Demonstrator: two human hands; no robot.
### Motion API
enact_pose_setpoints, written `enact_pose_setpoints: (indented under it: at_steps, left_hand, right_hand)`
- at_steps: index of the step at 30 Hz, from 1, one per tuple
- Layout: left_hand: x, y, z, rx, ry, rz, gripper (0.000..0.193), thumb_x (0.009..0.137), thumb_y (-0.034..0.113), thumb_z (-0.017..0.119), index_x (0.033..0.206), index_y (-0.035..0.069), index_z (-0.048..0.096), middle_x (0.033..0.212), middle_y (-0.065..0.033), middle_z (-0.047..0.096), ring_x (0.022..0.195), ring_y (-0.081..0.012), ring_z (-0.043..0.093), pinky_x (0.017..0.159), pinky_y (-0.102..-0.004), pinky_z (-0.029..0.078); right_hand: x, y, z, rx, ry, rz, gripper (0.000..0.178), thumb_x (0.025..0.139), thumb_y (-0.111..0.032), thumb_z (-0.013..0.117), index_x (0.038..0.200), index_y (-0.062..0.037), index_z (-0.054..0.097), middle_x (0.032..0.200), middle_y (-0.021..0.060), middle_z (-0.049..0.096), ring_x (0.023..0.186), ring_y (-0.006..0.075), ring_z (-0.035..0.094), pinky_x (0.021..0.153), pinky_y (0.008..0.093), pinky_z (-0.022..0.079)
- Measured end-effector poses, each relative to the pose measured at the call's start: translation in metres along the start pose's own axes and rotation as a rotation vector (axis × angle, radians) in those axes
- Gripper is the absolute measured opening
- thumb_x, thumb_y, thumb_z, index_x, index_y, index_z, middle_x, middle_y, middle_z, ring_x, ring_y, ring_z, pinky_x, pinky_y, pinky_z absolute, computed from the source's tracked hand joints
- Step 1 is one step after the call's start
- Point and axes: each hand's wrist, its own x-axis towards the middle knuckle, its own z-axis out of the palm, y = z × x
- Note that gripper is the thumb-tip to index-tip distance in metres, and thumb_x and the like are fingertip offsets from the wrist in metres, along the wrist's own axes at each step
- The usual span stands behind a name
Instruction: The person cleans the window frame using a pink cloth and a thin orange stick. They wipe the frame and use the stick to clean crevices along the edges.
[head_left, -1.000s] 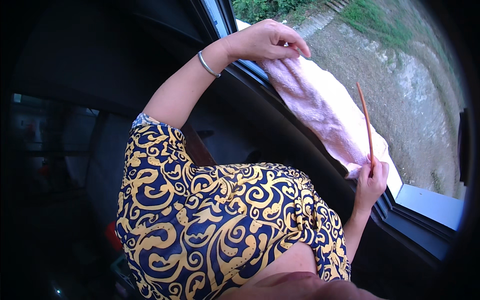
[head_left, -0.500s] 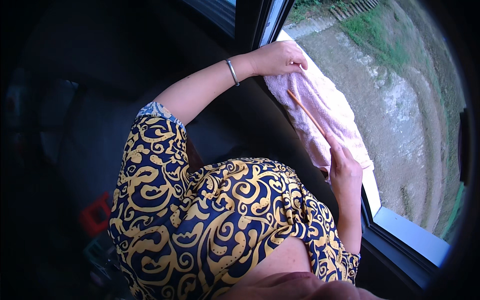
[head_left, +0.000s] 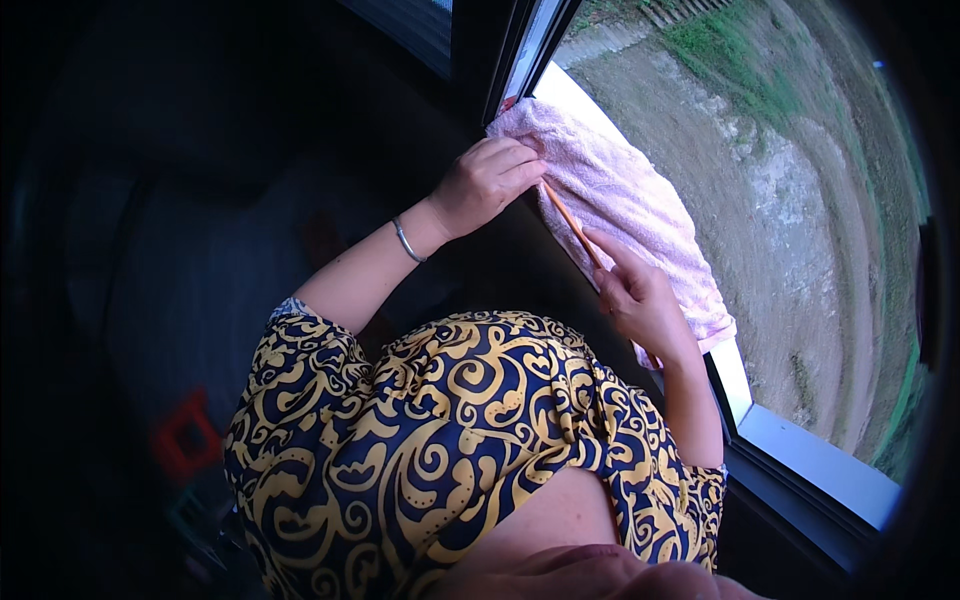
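Observation:
A pink terry towel (head_left: pixel 640 215) lies spread along the window sill. Over its near edge, a thin orange-brown wooden stick (head_left: pixel 568 217) slants between my two hands. My right hand (head_left: pixel 640 300) grips the stick's lower part between thumb and fingers, above the towel's lower half. At the stick's upper tip, my left hand (head_left: pixel 490 185) has its fingers pinched together, beside the towel's left edge. Those fingers partly hide the tip. A silver bangle (head_left: pixel 408 240) circles my left wrist.
The white sill (head_left: pixel 737 385) shows below the towel, next to the dark window frame (head_left: pixel 790 490). Outside, well below, is bare ground with grass (head_left: pixel 745 75). A red object (head_left: pixel 187 430) stands in the dark at lower left.
My left hand has left the towel's upper end and come down to the stick's tip. My right hand and the stick have shifted up and to the left.

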Motion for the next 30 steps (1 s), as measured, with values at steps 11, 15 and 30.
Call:
enact_pose_setpoints:
  at_steps: [11, 15, 30]
  left_hand:
    - [0.020, -0.015, 0.013, -0.278, -0.139, -0.175, 0.014, 0.087, 0.013, 0.063, 0.096, 0.006, 0.071, 0.097, -0.0094, 0.069, 0.092, -0.0236, 0.066, 0.083, -0.0324, 0.053]
    - [0.017, -0.005, 0.029, -0.353, -0.131, -0.208, 0.015, 0.089, 0.011, 0.061, 0.100, 0.006, 0.070, 0.100, -0.0092, 0.069, 0.095, -0.0235, 0.066, 0.086, -0.0322, 0.052]
    - [0.028, 0.111, 0.050, -0.152, -0.265, 0.008, 0.015, 0.079, 0.005, 0.059, 0.092, 0.004, 0.065, 0.093, -0.0084, 0.063, 0.090, -0.0233, 0.062, 0.080, -0.0320, 0.051]
  right_hand:
    - [0.019, 0.006, -0.033, 0.011, -0.013, -0.518, 0.029, 0.084, -0.027, 0.059, 0.102, -0.0051, 0.065, 0.085, 0.0110, 0.058, 0.083, 0.0217, 0.056, 0.076, 0.0329, 0.044]
    - [0.023, -0.001, 0.007, -0.300, 0.321, -0.923, 0.021, 0.086, -0.024, 0.063, 0.081, -0.0044, 0.065, 0.081, 0.0101, 0.060, 0.081, 0.0257, 0.058, 0.079, 0.0381, 0.045]
    - [-0.064, 0.101, 0.011, 0.173, 0.399, -0.864, 0.033, 0.097, -0.020, 0.043, 0.078, 0.0017, 0.060, 0.065, 0.0106, 0.056, 0.069, 0.0262, 0.059, 0.074, 0.0377, 0.049]
